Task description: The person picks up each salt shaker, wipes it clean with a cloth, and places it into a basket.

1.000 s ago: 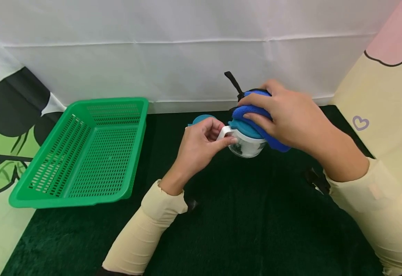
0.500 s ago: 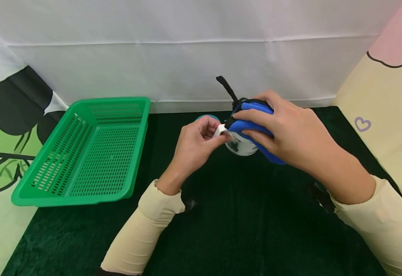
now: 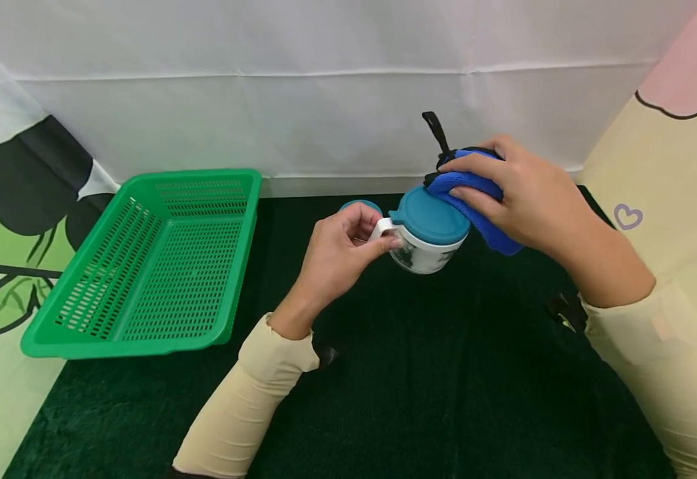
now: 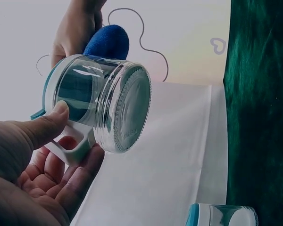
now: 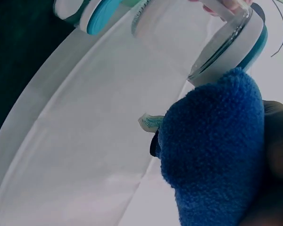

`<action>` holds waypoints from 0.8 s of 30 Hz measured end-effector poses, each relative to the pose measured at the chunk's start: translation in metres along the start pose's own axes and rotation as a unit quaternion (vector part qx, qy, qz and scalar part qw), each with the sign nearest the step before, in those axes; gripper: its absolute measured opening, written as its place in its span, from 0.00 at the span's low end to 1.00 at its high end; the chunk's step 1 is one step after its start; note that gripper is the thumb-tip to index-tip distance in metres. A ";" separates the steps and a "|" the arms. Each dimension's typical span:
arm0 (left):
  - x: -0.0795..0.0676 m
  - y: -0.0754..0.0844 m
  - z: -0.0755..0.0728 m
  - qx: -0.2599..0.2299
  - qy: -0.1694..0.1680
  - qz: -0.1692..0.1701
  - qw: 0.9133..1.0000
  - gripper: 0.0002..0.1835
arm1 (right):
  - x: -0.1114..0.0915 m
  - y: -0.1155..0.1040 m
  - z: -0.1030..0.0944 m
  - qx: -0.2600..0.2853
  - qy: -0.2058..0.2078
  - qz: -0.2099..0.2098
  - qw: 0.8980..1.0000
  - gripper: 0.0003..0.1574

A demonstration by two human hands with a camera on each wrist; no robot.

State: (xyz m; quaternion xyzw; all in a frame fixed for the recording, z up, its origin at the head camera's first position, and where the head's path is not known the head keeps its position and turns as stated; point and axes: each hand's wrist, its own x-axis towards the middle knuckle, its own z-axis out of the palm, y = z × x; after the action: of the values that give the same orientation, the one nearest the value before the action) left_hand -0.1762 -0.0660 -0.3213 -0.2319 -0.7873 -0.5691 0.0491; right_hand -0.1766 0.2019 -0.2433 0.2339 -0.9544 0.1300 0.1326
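My left hand (image 3: 342,256) pinches the white handle (image 4: 78,150) of a clear glass jar (image 3: 423,256) that has a white collar and a flat blue lid (image 3: 433,216). The jar is held up above the table, its ribbed base showing in the left wrist view. Bunched in my right hand (image 3: 522,193) is a blue cloth (image 3: 483,213) with black edging and a black loop. The cloth touches the far right edge of the lid. A second blue-lidded jar (image 4: 226,215) stands on the table beyond my left hand, mostly hidden in the head view.
A green perforated plastic basket (image 3: 243,266) stands on the left of the table. Dark green cloth (image 3: 420,386) covers the table. White fabric (image 3: 336,120) hangs behind it, with a printed yellow panel (image 3: 678,199) on the right.
My right hand wiped the cloth leftward over the lid, then drew it back to the right and up, baring most of the lid. My left hand keeps its pinch on the handle.
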 end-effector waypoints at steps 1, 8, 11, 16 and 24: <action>0.000 0.000 0.000 0.000 -0.001 -0.001 1.000 0.10 | 0.002 0.001 0.000 0.001 -0.003 -0.001 1.000 0.25; 0.002 -0.002 0.003 0.003 -0.006 -0.008 1.000 0.10 | 0.005 -0.016 -0.005 -0.009 -0.010 -0.050 0.999 0.22; 0.003 -0.002 0.005 0.003 -0.008 -0.008 1.000 0.10 | 0.001 -0.030 -0.006 -0.015 0.001 -0.093 0.996 0.22; 0.005 -0.003 0.006 0.017 -0.007 -0.006 1.000 0.09 | -0.005 -0.050 -0.007 -0.032 0.017 -0.155 0.987 0.23; 0.004 -0.002 0.007 0.014 -0.002 -0.008 1.000 0.10 | 0.002 -0.042 -0.005 -0.045 0.011 -0.119 0.992 0.23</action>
State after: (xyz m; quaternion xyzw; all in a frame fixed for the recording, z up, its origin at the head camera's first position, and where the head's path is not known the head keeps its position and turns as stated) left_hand -0.1793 -0.0583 -0.3241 -0.2259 -0.7975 -0.5576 0.0457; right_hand -0.1565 0.1666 -0.2299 0.3378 -0.9232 0.0732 0.1681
